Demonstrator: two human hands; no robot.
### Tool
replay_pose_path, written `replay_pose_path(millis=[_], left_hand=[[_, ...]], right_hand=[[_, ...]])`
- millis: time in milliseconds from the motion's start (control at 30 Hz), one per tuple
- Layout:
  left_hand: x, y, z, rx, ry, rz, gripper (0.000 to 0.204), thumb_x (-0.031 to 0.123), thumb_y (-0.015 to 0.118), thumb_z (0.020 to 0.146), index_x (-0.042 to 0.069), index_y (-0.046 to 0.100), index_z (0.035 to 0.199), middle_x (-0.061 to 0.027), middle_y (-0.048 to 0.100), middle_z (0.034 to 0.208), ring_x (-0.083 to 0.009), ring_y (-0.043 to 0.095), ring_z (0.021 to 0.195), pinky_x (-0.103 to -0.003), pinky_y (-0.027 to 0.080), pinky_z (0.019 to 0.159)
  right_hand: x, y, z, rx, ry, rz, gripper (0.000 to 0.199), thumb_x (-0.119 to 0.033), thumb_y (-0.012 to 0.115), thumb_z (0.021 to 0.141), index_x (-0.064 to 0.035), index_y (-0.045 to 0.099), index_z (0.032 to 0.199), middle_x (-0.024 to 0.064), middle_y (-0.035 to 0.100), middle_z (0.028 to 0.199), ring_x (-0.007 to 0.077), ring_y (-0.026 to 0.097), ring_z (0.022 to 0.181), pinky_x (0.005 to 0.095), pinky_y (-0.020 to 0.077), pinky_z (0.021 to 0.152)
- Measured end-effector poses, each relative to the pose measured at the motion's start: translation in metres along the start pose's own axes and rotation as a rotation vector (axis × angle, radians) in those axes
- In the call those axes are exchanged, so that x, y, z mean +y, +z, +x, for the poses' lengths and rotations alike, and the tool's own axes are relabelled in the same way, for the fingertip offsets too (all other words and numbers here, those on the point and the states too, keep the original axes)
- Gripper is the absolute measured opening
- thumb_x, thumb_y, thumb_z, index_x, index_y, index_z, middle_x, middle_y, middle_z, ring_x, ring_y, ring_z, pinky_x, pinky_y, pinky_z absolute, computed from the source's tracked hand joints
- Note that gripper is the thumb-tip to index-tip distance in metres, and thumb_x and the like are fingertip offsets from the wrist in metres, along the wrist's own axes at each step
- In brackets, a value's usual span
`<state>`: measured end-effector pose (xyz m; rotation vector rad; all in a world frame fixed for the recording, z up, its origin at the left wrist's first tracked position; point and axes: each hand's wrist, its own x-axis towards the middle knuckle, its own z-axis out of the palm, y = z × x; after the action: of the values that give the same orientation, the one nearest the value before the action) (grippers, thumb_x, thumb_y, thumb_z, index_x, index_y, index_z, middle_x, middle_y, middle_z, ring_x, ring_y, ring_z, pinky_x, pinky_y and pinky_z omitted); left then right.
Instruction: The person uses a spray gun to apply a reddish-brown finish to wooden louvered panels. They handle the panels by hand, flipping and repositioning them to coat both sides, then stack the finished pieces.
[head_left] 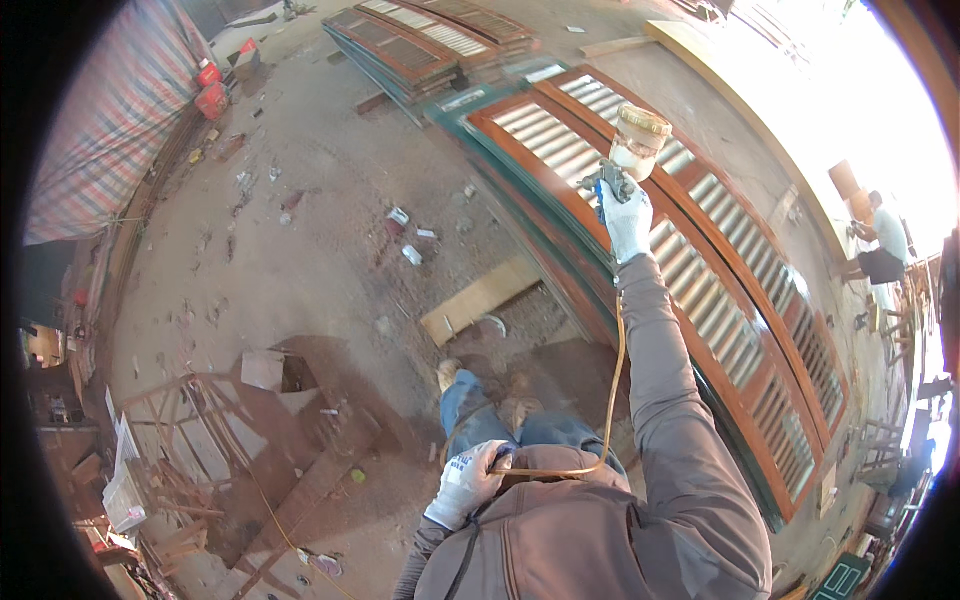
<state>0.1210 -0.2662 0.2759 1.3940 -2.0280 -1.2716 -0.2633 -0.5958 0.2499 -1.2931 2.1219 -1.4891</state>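
Observation:
Gripped in my white-gloved right hand [628, 222], stretched out ahead, is a spray gun [608, 184] with a round, paint-smeared cup [636, 152] on top. The gun hangs over a stack of louvred shutter panels [545, 142] with reddish-brown frames and pale slats. A thin amber air hose [616, 385] drops from the gun and curves back across my waist. My left hand [469, 482], gloved too, is closed around that hose near my belly. The gun's nozzle tip and trigger are too small to make out clearly.
More louvred panels [425, 45] lie stacked farther off. A yellowish board [481, 299] rests on the dusty floor by my feet, with scraps around it. Wooden pieces and a box [264, 370] sit at left. A person [885, 240] is at the far right. Striped sheeting [120, 125] hangs upper left.

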Motion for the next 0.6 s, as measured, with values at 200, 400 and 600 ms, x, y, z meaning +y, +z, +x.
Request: replay_pose_path(millis=[200,400,600], left_hand=[[-0.069,-0.1,0.088,-0.013,0.012,0.064,0.02,0.022,0.066,0.097,0.009,0.067,0.112,-0.0135,0.073,0.103,-0.0359,0.07,0.097,-0.043,0.056,0.079],[-0.088,-0.158,0.165,-0.076,-0.016,0.003,0.018,0.016,0.07,0.095,0.006,0.068,0.11,-0.0177,0.073,0.094,-0.039,0.072,0.087,-0.044,0.056,0.073],[-0.081,-0.157,0.229,-0.142,0.067,0.029,0.018,0.015,0.068,0.096,0.008,0.067,0.112,-0.0158,0.074,0.098,-0.0377,0.072,0.09,-0.044,0.056,0.075]], right_hand=[[-0.071,0.173,0.078,-0.017,0.027,0.119,0.032,-0.031,0.074,0.093,-0.0087,0.075,0.116,0.0146,0.077,0.103,0.0303,0.074,0.095,0.0407,0.0564,0.087],[-0.095,0.247,0.152,-0.044,0.087,0.555,0.029,-0.024,0.069,0.098,-0.0111,0.073,0.123,0.0019,0.071,0.085,0.0098,0.063,0.063,0.0273,0.0487,0.053],[-0.039,0.195,0.214,0.181,0.167,0.386,0.029,-0.028,0.072,0.095,-0.0071,0.076,0.116,0.0119,0.079,0.1,0.0212,0.075,0.091,0.0345,0.0554,0.085]])
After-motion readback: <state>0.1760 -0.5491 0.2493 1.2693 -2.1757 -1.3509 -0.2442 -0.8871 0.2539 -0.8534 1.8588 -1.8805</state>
